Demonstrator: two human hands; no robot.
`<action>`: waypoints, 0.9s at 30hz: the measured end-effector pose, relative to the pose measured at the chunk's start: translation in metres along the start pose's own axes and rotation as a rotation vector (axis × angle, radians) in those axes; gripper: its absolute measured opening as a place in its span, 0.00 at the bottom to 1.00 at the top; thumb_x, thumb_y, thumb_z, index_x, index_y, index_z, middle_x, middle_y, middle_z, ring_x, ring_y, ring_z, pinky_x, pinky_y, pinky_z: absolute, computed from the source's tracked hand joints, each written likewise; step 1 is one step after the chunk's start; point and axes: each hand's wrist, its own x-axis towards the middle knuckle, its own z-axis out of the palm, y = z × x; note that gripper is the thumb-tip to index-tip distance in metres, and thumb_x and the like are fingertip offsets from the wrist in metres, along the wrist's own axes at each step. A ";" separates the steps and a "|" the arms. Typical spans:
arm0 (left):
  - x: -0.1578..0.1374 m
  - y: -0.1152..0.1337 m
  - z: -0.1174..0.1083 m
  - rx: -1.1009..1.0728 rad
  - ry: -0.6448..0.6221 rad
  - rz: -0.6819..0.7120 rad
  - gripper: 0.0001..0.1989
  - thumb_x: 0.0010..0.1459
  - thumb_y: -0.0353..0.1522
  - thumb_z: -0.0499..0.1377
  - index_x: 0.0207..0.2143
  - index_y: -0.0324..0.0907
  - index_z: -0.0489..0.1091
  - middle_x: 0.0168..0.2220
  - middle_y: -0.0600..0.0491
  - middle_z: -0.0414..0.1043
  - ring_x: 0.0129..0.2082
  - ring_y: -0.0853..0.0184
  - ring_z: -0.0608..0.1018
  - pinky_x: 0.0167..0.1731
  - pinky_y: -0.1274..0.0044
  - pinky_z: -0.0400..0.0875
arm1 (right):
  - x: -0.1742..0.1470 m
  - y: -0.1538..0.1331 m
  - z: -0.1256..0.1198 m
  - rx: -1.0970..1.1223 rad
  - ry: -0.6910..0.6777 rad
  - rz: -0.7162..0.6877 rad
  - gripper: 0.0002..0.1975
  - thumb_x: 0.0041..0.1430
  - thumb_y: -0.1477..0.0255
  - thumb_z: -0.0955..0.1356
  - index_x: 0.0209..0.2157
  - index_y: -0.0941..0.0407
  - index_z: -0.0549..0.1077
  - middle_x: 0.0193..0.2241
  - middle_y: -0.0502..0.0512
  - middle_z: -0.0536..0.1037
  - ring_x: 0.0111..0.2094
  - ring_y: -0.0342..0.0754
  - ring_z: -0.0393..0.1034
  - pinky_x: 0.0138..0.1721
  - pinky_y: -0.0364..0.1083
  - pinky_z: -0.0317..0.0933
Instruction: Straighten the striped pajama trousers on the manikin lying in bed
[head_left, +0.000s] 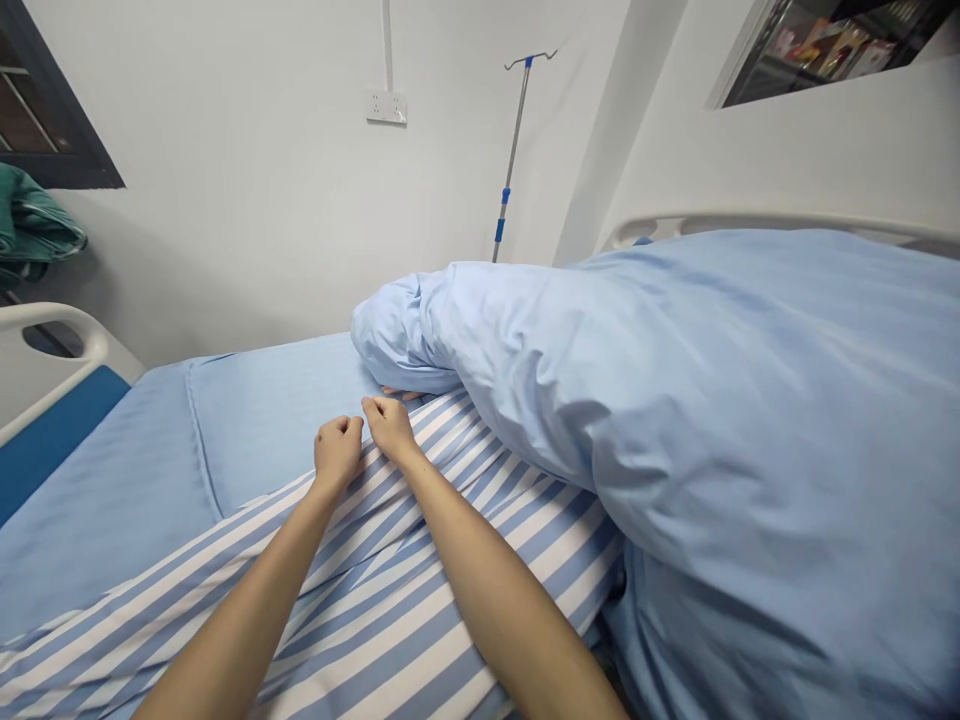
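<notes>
Blue-and-white striped cloth (pixel 420 620) stretches across the bed in front of me, its right part running under a light blue quilt (pixel 675 400). At the cloth's far edge my left hand (pixel 337 452) is closed in a fist and appears to grip the fabric. Just right of it, close but apart, my right hand (pixel 388 428) is also closed on the cloth, its knuckles near the quilt's fold. A small skin-coloured bit (pixel 400 393) shows under the quilt's edge; I cannot tell what it is. What lies beneath the cloth and quilt is hidden.
A light blue sheet (pixel 270 410) covers the mattress. Bed end boards stand at left (pixel 52 340) and behind the quilt (pixel 735 222). An IV pole (pixel 514 150) rises beyond the bed by the white wall. A wall socket (pixel 386 107) and green cloth (pixel 37 225) are in view.
</notes>
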 end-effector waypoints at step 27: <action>-0.009 0.016 0.043 0.048 0.064 0.044 0.18 0.55 0.36 0.42 0.20 0.42 0.66 0.23 0.52 0.71 0.23 0.71 0.65 0.24 0.78 0.52 | 0.014 0.021 -0.005 0.260 0.084 0.111 0.17 0.53 0.61 0.59 0.23 0.59 0.68 0.20 0.48 0.67 0.25 0.41 0.59 0.28 0.40 0.55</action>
